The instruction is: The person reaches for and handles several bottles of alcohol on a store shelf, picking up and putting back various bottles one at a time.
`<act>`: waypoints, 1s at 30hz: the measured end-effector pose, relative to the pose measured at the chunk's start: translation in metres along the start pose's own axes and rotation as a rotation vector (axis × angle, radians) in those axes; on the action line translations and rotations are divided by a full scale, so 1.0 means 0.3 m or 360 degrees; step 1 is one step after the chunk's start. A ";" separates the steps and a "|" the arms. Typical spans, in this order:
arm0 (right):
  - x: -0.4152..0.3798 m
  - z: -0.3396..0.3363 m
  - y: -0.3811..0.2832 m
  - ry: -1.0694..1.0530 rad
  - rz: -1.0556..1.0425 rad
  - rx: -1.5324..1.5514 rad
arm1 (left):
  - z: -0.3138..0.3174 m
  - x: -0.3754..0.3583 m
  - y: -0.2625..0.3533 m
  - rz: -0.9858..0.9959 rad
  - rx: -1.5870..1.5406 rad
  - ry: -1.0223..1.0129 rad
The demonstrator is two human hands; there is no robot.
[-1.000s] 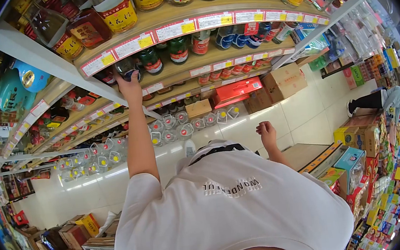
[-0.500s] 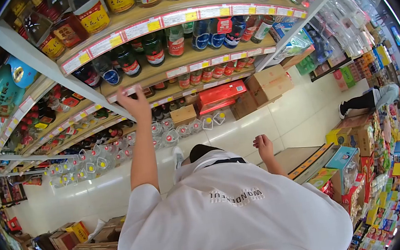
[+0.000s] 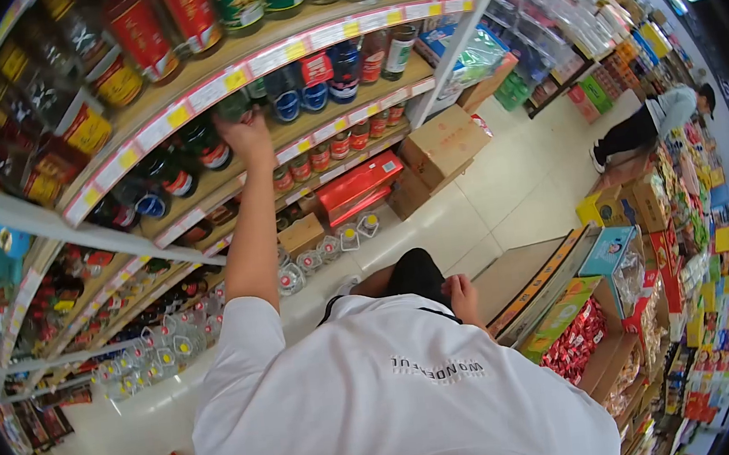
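Observation:
My left hand [image 3: 247, 138] reaches into the second shelf from the top. Its fingers close around a clear glass bottle [image 3: 232, 106], whose label is mostly covered. To its left stand dark green bottles with red labels [image 3: 212, 150]; blue-labelled bottles [image 3: 315, 91] are on its right. Low beside my dark shorts [image 3: 419, 277] is my right hand [image 3: 460, 293], with curled fingers and nothing visible in them.
A white shelf post [image 3: 459, 31] and the price-tag edge [image 3: 276, 57] frame the bottles. Cardboard boxes [image 3: 443, 150], a red box [image 3: 360, 185] and several clear jugs [image 3: 292, 278] sit below. Cartons of red-wrapped goods [image 3: 577, 343] stand right. Another person [image 3: 651, 119] bends farther off.
My left hand has moved from the lower shelf edge up and in among the bottles, onto one of them. My right hand has dropped toward my body. The view has shifted right.

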State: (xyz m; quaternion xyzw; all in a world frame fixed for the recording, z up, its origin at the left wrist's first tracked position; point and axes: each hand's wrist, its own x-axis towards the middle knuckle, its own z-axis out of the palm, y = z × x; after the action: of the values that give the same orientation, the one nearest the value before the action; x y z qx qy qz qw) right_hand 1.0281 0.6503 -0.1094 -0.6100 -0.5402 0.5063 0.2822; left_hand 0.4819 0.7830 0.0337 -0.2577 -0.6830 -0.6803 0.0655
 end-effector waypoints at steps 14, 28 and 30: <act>0.396 -0.121 -0.066 -0.0047 -0.0055 0.0063 | 0.084 -0.023 0.069 0.0028 -0.0068 0.0200; 0.872 -0.058 -0.319 -0.0635 -0.0493 -0.0270 | 0.083 -0.105 0.059 -0.0174 0.0147 0.0252; 0.919 -0.038 -0.347 -0.0743 -0.0583 -0.0264 | 0.123 -0.222 0.256 -0.0592 -0.0141 0.0145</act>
State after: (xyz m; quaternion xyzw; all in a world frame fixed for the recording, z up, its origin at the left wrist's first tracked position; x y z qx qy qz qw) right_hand 0.9732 0.9398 -0.0990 -0.3906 -0.7310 0.5276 0.1862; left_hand 0.5826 0.7965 0.0708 -0.0988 -0.6847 -0.7209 -0.0419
